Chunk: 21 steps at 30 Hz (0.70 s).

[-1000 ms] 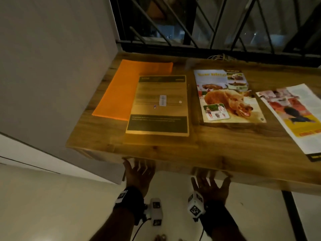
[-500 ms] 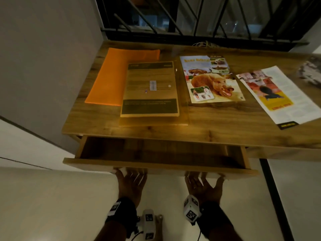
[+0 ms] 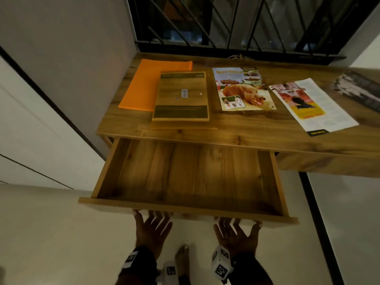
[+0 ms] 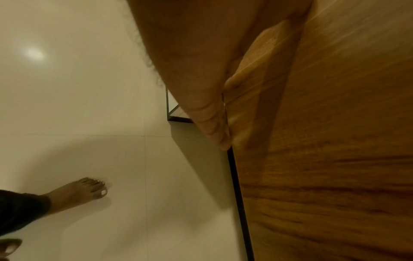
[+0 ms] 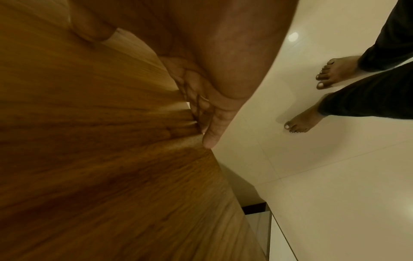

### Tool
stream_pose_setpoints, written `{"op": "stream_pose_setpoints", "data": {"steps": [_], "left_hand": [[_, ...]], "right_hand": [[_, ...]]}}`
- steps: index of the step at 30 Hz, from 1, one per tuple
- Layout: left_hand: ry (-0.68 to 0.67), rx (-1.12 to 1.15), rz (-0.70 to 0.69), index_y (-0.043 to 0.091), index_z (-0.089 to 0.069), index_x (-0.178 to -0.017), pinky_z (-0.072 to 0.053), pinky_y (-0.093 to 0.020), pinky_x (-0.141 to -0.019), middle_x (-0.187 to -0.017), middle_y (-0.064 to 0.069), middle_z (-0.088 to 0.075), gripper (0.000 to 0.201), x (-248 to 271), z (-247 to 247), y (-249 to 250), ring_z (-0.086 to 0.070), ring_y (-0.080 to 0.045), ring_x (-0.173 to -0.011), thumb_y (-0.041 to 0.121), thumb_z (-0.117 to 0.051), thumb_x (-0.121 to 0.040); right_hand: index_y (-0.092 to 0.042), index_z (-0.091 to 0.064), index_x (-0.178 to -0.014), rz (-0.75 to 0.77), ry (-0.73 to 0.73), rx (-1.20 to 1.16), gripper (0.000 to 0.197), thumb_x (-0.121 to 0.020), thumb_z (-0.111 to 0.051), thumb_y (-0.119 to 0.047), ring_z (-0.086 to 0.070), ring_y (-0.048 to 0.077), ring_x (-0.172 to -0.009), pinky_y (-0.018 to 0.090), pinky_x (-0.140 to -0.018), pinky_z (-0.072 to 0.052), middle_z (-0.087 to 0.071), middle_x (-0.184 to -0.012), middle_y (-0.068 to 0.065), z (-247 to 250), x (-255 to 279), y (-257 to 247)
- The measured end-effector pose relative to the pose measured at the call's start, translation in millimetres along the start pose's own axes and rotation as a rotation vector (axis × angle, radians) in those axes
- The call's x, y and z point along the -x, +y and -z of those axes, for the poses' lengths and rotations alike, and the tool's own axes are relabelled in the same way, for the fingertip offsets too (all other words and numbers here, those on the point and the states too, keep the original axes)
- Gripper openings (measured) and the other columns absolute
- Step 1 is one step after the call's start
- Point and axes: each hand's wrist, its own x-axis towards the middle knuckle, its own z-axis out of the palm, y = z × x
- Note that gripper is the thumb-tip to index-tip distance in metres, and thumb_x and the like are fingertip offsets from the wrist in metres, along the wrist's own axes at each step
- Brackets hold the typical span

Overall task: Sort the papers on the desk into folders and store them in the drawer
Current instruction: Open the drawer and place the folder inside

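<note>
The wooden drawer point(image 3: 185, 208) under the desk point(image 3: 236, 130) stands pulled far out, with nothing inside. My left hand point(image 3: 152, 225) and right hand point(image 3: 236, 231) are palm-up beneath its front panel, fingertips hidden under the edge. In the wrist views the left hand point(image 4: 201, 88) and right hand point(image 5: 219, 88) lie with straight fingers against the wood point(image 4: 335, 141). On the desk lie an orange folder point(image 3: 148, 85), a brown folder point(image 3: 182, 95) overlapping it, an animal picture page point(image 3: 242, 89) and a second colour page point(image 3: 312, 105).
A dark printed paper point(image 3: 359, 89) lies at the desk's far right edge. A grey wall point(image 3: 72, 58) stands close on the left, and a barred window point(image 3: 236, 23) runs behind the desk. My bare feet point(image 5: 330, 72) stand on the pale tiled floor below the drawer.
The drawer has slid out from fully closed to wide open, my two hands moving back toward me with its front panel. The papers on the desk have not moved.
</note>
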Motion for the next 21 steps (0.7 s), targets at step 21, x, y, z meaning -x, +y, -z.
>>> {"op": "stream_pose_setpoints", "data": {"steps": [21], "left_hand": [[-0.559, -1.039, -0.284, 0.002, -0.067, -0.108, -0.055, -0.045, -0.086, -0.106, -0.014, -0.072, 0.039, 108.2, -120.8, 101.6, -0.068, -0.027, -0.094, 0.033, -0.073, -0.086]], "right_hand": [[-0.014, -0.064, -0.104, 0.258, -0.231, 0.313, 0.040, -0.096, -0.050, -0.051, -0.062, 0.024, -0.086, 0.036, -0.076, -0.047, -0.068, -0.097, 0.008, -106.8, 107.0, -8.7]]}}
